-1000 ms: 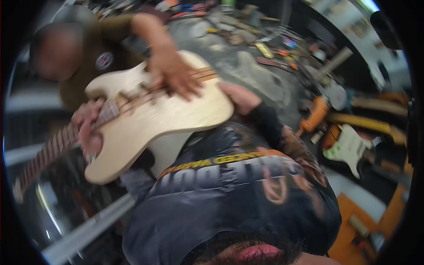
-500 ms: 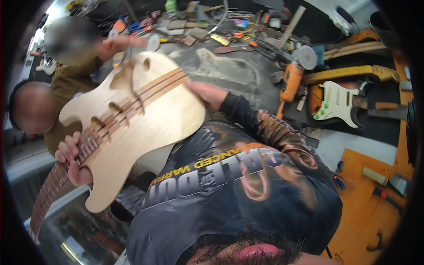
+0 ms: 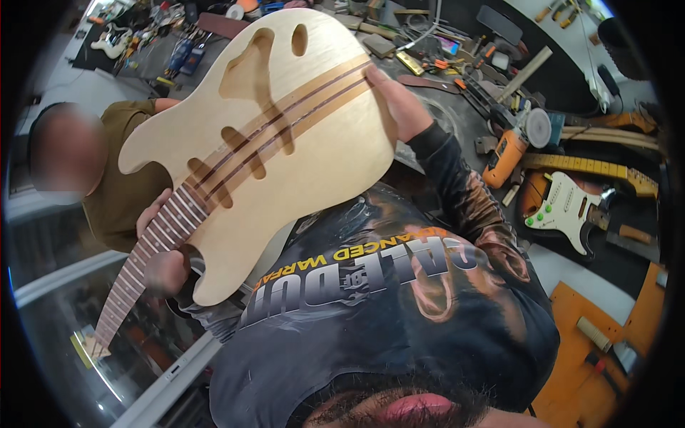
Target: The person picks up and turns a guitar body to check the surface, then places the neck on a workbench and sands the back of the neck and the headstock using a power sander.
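Observation:
An unfinished electric guitar, its body (image 3: 335, 171) pale bare wood with darker centre stripes, is held tilted before my chest. Its routed pickup slots, control cavity and oval jack hole face me. The neck (image 3: 153, 246), with a dark fretted fingerboard, points down to the left. My left hand (image 3: 167, 271) grips the neck near the body, thumb on the near side and fingers on the far side; the palm is hidden behind it. At the body's tail end my right hand (image 3: 404, 107) clasps the edge, thumb on the front face and fingers hidden behind.
A person (image 3: 118, 178) in a brown shirt stands close on the left. Tools clutter the dark workbench (image 3: 457, 118) beyond. An orange angle grinder (image 3: 505, 157) and a sunburst guitar body (image 3: 560, 207) with white pickguard lie to the right, above an orange wooden board (image 3: 571, 371).
The guitar has moved up and to the right and looks larger. My left-hand fingers have slid off the fingerboard's face to its far edge. The other person's outstretched hand is no longer visible.

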The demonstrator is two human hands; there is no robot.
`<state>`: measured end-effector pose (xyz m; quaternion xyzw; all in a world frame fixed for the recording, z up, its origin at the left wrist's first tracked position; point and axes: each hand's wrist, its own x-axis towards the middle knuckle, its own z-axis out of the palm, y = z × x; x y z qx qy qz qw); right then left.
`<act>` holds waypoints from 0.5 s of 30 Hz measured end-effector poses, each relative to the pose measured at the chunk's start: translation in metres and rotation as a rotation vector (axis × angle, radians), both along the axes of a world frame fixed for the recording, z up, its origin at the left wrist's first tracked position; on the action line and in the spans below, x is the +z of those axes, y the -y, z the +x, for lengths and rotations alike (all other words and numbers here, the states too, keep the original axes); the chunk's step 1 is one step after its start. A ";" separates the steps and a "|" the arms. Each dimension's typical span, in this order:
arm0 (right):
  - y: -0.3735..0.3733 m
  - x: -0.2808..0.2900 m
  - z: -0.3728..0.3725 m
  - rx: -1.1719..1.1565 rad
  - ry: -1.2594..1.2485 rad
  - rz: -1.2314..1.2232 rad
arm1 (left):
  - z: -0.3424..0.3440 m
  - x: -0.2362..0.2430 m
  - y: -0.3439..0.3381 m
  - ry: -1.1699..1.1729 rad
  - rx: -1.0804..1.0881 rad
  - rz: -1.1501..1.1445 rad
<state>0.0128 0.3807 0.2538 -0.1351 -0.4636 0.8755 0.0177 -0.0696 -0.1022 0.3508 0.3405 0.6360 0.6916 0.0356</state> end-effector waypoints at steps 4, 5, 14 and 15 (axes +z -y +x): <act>-0.011 0.011 -0.010 0.026 -0.154 0.069 | 0.015 -0.001 0.002 0.078 0.144 -0.105; -0.012 0.017 -0.009 0.038 -0.129 0.103 | 0.017 -0.004 0.007 0.099 0.104 -0.077; -0.012 0.003 -0.020 0.231 -0.127 0.009 | 0.017 -0.005 0.018 0.037 0.104 -0.065; -0.013 0.002 -0.020 0.233 -0.126 0.010 | 0.017 -0.004 0.019 0.031 0.107 -0.063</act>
